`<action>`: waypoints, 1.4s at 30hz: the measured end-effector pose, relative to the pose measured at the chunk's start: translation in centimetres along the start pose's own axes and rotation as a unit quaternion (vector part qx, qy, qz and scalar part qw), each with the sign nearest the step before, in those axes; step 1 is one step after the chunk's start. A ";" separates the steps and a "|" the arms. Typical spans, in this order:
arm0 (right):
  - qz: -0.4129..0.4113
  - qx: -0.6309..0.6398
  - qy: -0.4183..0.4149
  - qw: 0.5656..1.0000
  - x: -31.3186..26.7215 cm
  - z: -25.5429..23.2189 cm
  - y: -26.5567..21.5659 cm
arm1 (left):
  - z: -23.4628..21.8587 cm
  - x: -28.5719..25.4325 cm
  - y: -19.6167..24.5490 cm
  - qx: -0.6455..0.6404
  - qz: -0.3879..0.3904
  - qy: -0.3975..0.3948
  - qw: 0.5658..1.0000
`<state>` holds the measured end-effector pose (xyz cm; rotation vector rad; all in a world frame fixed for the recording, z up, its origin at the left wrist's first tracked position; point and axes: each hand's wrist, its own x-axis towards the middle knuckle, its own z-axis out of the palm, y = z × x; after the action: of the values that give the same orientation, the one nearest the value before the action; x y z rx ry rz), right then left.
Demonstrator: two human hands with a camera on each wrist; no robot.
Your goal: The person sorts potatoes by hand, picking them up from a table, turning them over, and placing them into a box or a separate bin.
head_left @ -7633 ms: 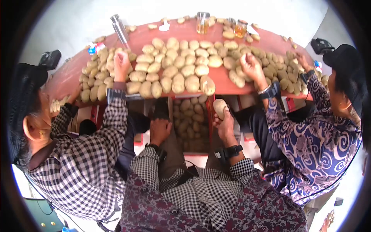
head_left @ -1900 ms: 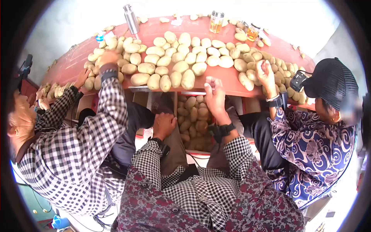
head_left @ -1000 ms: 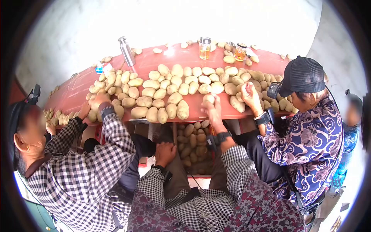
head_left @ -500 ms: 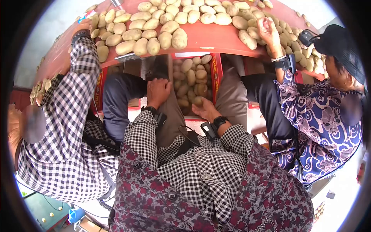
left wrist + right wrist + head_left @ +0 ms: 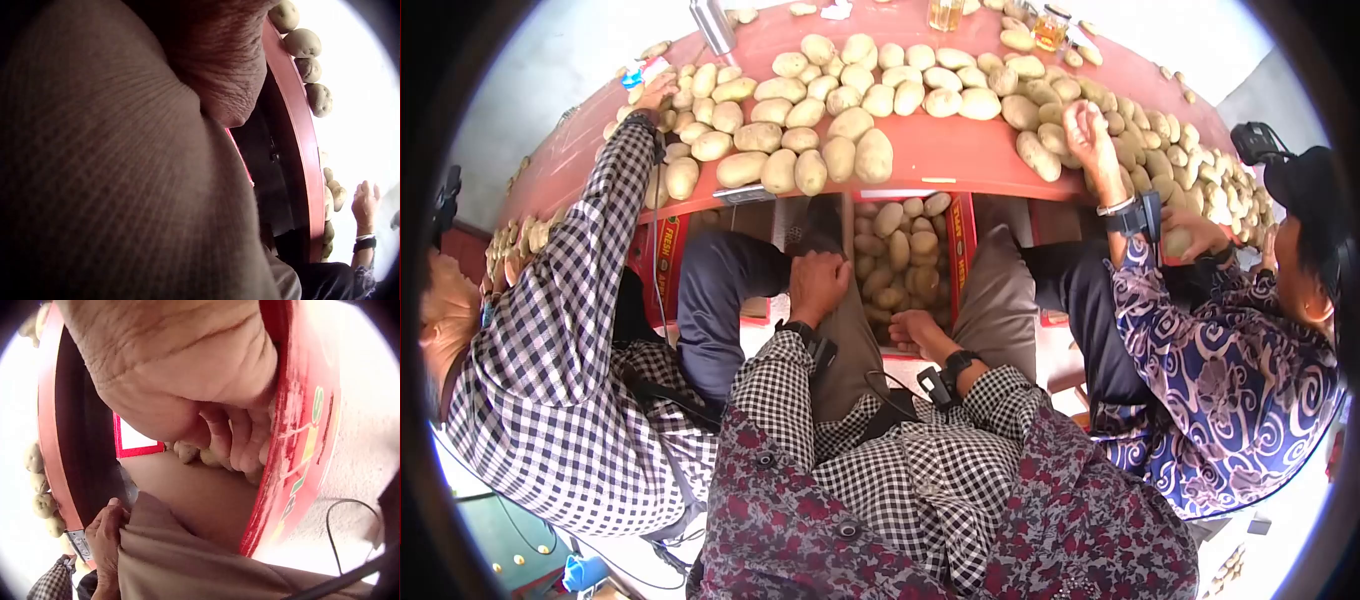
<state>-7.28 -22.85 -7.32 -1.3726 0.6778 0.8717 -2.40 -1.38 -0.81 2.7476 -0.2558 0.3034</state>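
Note:
My left hand (image 5: 818,285) rests on my left knee with its fingers loosely bent and holds nothing. Its back fills the top of the left wrist view, above brown trouser cloth (image 5: 125,175). My right hand (image 5: 922,330) reaches over the near rim of a red cardboard box (image 5: 966,240) between my knees. In the right wrist view its relaxed fingers (image 5: 240,437) hang inside the wall, with no potato in their grasp. Potatoes (image 5: 900,245) fill the box below. Above it, a group of potatoes (image 5: 810,172) lies along the front edge of the red table (image 5: 960,150).
A person in checks on the left reaches over the potatoes; another in a blue patterned shirt raises a hand (image 5: 1090,135) at the right. A steel flask (image 5: 713,25) and glass jars stand farther back. A cable (image 5: 890,380) loops near my right wrist.
My right hand has gone from the table edge down to the box; the potato it held half a second ago has left its grasp. My left hand has stayed on the knee.

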 end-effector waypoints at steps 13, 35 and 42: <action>-0.715 -0.327 0.223 0.577 -9.8 4.3 -18.5 | 0.6 -0.1 -0.4 0.017 0.009 0.041 0.999; -0.328 0.071 -0.293 0.895 -10.8 -0.8 -16.3 | 1.9 1.0 -1.5 -0.011 0.022 0.009 1.000; 0.011 0.350 -0.068 0.934 0.9 -2.8 -2.6 | 2.4 1.5 -1.9 -0.018 0.040 0.033 0.998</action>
<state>-4.36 -25.48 -6.91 -0.6589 0.7970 0.6401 -0.11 -0.77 -3.21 2.6899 -0.3504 0.4062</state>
